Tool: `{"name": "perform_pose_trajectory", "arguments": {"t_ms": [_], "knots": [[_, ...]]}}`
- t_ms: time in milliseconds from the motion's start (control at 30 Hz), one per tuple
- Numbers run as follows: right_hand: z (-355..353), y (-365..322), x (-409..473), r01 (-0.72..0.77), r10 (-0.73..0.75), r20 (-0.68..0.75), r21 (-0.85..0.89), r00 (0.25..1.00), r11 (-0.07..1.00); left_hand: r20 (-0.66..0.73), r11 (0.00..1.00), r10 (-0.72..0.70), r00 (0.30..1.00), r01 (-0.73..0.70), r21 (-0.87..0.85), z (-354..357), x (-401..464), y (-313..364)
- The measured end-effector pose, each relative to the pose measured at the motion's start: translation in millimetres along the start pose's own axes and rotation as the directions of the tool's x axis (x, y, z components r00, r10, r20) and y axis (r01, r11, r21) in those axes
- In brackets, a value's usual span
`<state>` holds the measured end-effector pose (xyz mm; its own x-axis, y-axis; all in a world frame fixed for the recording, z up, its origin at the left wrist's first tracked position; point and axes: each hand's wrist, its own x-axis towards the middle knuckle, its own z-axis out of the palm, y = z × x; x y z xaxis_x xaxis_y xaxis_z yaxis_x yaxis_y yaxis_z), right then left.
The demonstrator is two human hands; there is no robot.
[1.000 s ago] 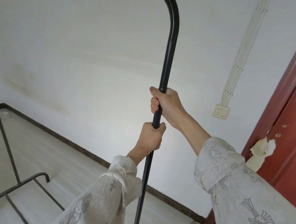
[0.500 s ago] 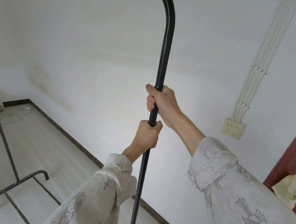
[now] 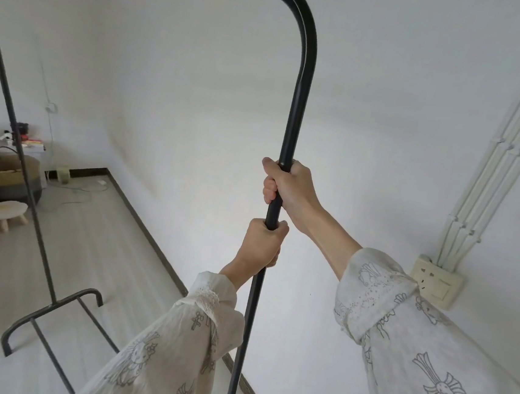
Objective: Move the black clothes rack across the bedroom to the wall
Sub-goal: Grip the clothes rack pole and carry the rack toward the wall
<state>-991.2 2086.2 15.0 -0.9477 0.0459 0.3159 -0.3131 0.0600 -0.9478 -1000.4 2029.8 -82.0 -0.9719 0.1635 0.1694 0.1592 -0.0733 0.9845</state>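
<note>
Hands grip the near upright of the black metal tube clothes rack (image 3: 295, 105), one above the other: the right hand (image 3: 291, 189) is wrapped fully round the pole higher up, fingers (image 3: 270, 186) curled closed over it, and the left hand (image 3: 260, 244) is clenched tight round the same pole just below, the two nearly touching. Both arms wear loose cream sleeves (image 3: 422, 349) printed with grey crosses and cartoon figures. The rack stands on the pale wood-look floor (image 3: 95, 244) close to the white plaster wall (image 3: 181, 110) and roughly parallel to it (its top bar runs away to the left, down to a far upright and a curved foot bar resting on the floor). A dark skirting strip (image 3: 142, 217) marks the foot of the wall. On the wall at the right, white cable conduits (image 3: 489, 174) run down to a cream socket plate (image 3: 436, 282). In the far left corner sit a round woven basket with a dark base (image 3: 3, 175) and, just in front of it, a small pale wooden stool (image 3: 5, 209); a white cable trails across the floor nearby.
</note>
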Motion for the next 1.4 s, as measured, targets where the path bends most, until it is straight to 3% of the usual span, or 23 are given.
{"name": "perform_pose_trajectory", "arguments": {"t_ms": [700,1067,1400], "knots": [[-125,52,138,0.003,0.002,-0.071,0.063,0.997,0.998,0.066,1.000,0.029,0.997,-0.030,0.008,109,155,-27],[-135,57,151,0.033,-0.034,0.003,0.082,0.999,0.996,-0.015,0.998,0.028,0.999,-0.028,0.049,117,168,-29],[-132,54,129,0.124,-0.121,0.075,-0.041,0.990,0.991,-0.062,0.985,0.059,0.996,-0.049,0.164,110,143,-25]]}}
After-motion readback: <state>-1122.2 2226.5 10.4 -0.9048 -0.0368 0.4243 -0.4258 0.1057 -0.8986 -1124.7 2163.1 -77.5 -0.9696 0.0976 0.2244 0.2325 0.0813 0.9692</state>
